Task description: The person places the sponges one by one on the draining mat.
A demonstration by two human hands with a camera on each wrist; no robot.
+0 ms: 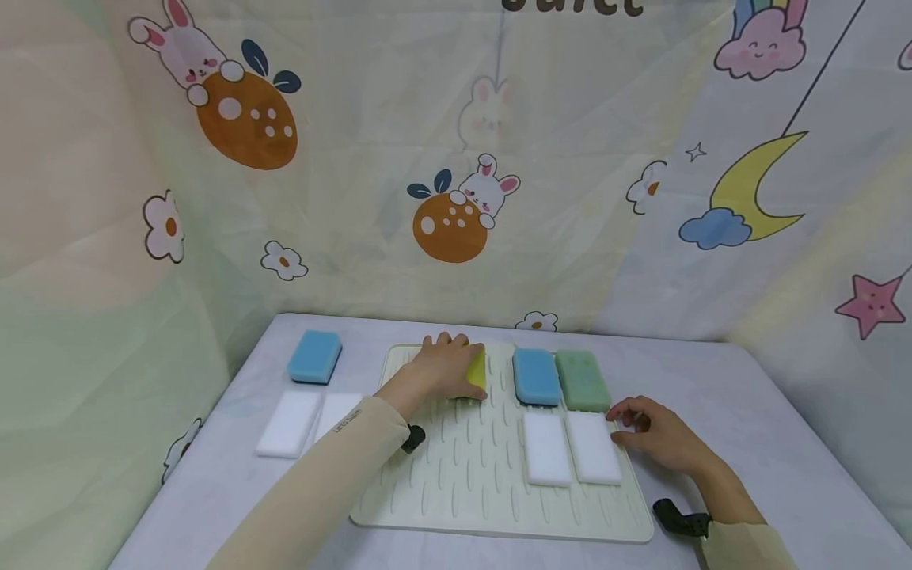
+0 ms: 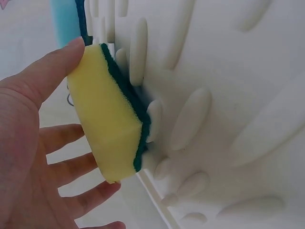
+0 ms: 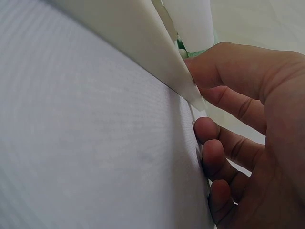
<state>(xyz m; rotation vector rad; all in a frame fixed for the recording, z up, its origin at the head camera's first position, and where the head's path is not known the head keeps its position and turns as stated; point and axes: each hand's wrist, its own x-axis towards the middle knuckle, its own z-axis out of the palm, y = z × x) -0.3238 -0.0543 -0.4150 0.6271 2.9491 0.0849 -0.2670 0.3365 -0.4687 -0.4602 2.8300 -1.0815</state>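
My left hand (image 1: 445,368) holds a yellow sponge (image 2: 107,114) with a dark green scouring layer, thumb on one side and fingers on the other. The sponge is over the back left part of a cream ridged mat (image 1: 463,475), its scouring side toward the ridges. At the mat's right edge, my right hand (image 1: 659,431) has loosely curled fingers (image 3: 228,143), thumb and fingertips at the rim. Nearest to it on the mat are a white sponge block (image 1: 594,449), another white block (image 1: 547,449), a green sponge (image 1: 583,381) and a blue sponge (image 1: 537,377).
Left of the mat, a blue sponge (image 1: 315,356) with a dark underside lies on the white-covered table (image 1: 712,380). In front of it are a white block (image 1: 288,423) and a second white block (image 1: 340,412), partly behind my left sleeve. A printed cloth (image 1: 356,198) hangs behind.
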